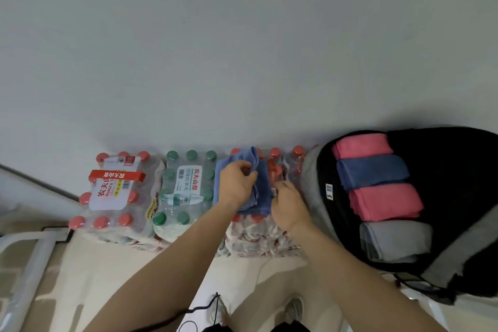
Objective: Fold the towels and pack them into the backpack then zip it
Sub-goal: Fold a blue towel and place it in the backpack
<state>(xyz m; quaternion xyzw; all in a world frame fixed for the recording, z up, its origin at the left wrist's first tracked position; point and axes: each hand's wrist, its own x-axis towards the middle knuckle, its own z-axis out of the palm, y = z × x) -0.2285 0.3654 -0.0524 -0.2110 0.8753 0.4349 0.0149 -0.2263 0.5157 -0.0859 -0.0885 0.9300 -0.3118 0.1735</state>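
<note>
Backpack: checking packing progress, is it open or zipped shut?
Open. The backpack lies unzipped, four folded towels showing inside; a lighter blue towel is outside.

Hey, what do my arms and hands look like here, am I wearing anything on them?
Nothing worn shows. The left hand and right hand are bare, no gloves, no visible ring. The left forearm and right forearm are uncovered to the picture's lower edge: no sleeves, watch or bracelet.

I see soft, even light, a very dark backpack (444, 170) inside, slight blur everywhere, and bent lines near the edges.
</note>
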